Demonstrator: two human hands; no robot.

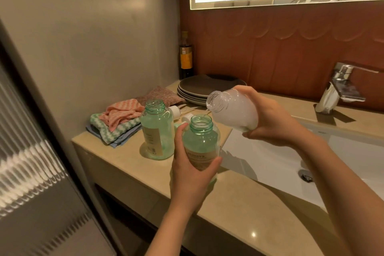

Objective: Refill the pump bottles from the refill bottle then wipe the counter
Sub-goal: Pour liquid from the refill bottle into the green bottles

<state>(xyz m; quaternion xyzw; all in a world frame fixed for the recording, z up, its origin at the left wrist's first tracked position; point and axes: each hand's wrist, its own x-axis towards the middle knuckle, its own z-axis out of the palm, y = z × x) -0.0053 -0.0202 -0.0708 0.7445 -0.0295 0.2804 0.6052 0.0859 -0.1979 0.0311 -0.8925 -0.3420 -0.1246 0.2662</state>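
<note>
The left hand [188,172] grips the nearer green pump bottle [200,143] round its labelled body, thumb on one side and fingers curled on the other, at the left edge of the sink [270,158]. The bottle is upright with its top off; whether its base touches the counter [124,160] cannot be told. The right hand [274,122] holds the refill bottle [232,110] over the sink's left rim. This bottle is tipped on its side, cloudy white liquid inside, its open mouth just above and beside the green bottle's mouth. Further left of the sink a second green pump bottle [156,131] stands uncapped on the counter, with white pump tops [174,110] lying behind it. Beyond, still left of the sink, lie folded cloths [116,122], stacked plates [199,89] and a dark bottle [185,56]. A faucet [340,87] stands behind the sink.
</note>
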